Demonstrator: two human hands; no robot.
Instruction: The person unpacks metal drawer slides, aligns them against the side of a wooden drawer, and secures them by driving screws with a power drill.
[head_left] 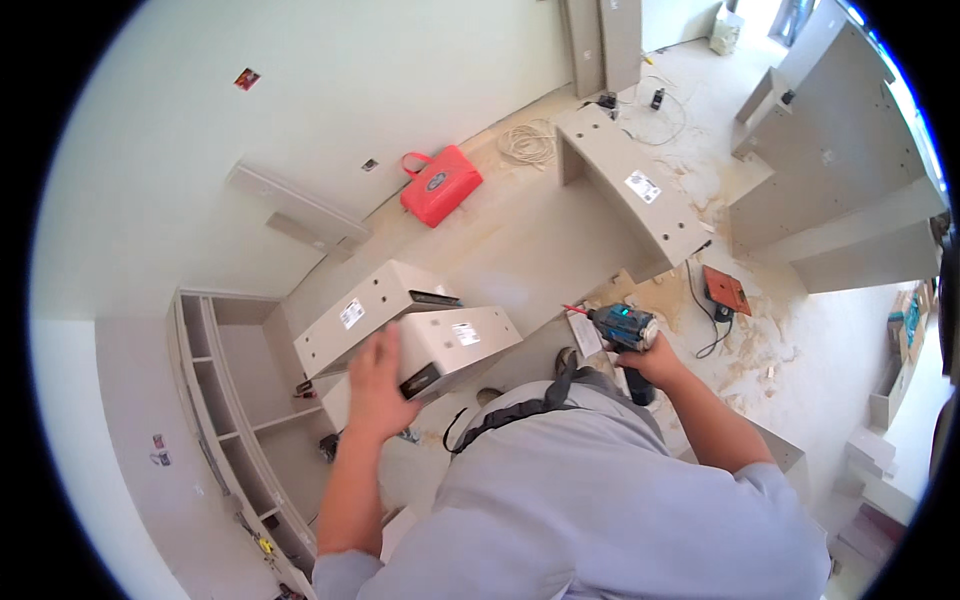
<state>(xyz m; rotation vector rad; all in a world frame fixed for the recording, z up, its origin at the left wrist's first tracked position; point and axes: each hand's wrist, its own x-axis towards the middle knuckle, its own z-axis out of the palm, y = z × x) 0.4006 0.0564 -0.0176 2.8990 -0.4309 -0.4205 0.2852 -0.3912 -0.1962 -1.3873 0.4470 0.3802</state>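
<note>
My right hand (652,362) is wrapped round the grip of a blue and black cordless drill driver (622,322), its red-tipped bit pointing left. My left hand (377,390), slightly blurred, has its fingers stretched out over the edge of a beige cabinet box (485,325) with a white label. Whether the palm touches that box I cannot tell. Against it lies a second beige panelled box (380,300), also labelled, with dark holes along its face. Dark metal fittings show at the ends of both.
A long beige cabinet piece (635,185) stands on a large board ahead. By the wall are a red bag (440,185) and coiled cable (528,143). An open shelf unit (250,355) is at left, tall cabinets (835,140) at right. An orange-topped tool (725,288) with a cord sits among sawdust.
</note>
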